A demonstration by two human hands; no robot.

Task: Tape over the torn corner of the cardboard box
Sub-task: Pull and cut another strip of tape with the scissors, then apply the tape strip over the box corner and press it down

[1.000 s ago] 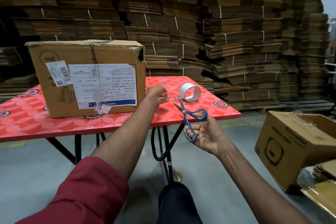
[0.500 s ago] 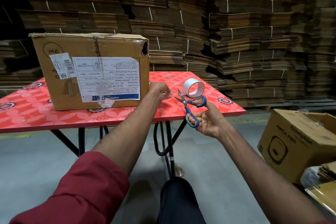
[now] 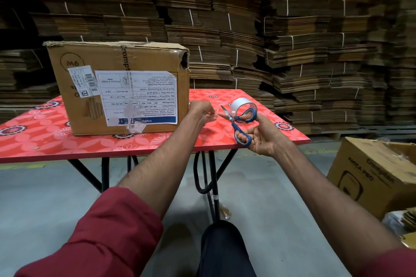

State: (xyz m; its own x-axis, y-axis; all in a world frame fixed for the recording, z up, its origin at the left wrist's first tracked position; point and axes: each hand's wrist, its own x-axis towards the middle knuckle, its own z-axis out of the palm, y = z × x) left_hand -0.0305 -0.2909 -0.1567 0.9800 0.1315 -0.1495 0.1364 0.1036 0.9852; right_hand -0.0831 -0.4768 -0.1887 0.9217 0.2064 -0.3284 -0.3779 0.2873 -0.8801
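Note:
A brown cardboard box (image 3: 119, 87) stands on the red flowered table (image 3: 45, 137), its upper right corner torn open (image 3: 185, 60). My left hand (image 3: 202, 111) hovers just right of the box, fingers pinched on a faint clear strip of tape that runs toward the tape roll (image 3: 242, 104). The roll lies on the table behind the scissors. My right hand (image 3: 263, 137) holds blue-handled scissors (image 3: 238, 122) with the blades apart, their tips close to my left fingers.
Tall stacks of flattened cartons (image 3: 292, 40) fill the wall behind the table. A second printed carton (image 3: 371, 175) sits on the concrete floor at the right. My knee (image 3: 225, 247) is below the table's front edge, by its black legs (image 3: 211, 177).
My right hand has lifted the scissors up over the table edge and brought the open blades next to my left hand. The left hand stays pinched in about the same place.

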